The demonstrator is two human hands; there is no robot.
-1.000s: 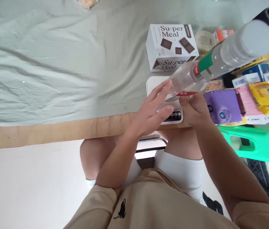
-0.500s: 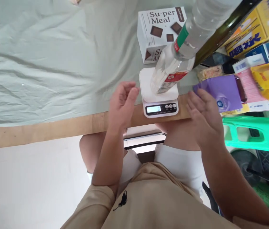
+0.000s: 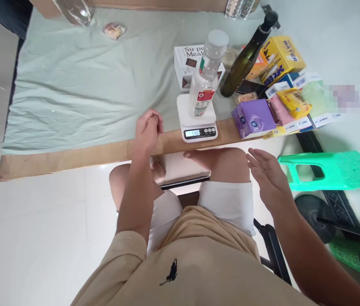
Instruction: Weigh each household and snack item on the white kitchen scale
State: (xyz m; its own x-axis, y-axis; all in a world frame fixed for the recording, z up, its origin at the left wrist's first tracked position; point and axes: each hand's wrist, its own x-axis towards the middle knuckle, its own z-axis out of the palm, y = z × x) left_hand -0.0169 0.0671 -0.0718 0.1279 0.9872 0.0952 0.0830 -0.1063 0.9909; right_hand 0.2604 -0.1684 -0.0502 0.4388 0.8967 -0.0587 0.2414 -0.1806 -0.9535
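Note:
A clear bottle (image 3: 203, 91) with a red label and a whitish cap stands upright on a white digital kitchen scale (image 3: 184, 109). The lit display (image 3: 192, 133) appears to read 540. Left of the scale, my left hand (image 3: 148, 129) rests over the table's edge, its fingers curled in and no object visible in them. My right hand (image 3: 269, 176) is in the air below the table edge, fingers stretched out and holding nothing. Neither hand touches the bottle or the scale.
Behind the bottle is a white Su-per Meal box (image 3: 182, 63). To its right stand a dark green bottle (image 3: 242, 63), a purple pack (image 3: 253, 117), a yellow box (image 3: 290, 59) and other packets. A green plastic stool (image 3: 342, 172) is at the right. A small wrapped item (image 3: 114, 30) lies far back.
The scale display went from 0 to about 540. Both hands have drawn away from the scale, left hand leftward, right hand down toward me. The view has pulled back, showing more of the table.

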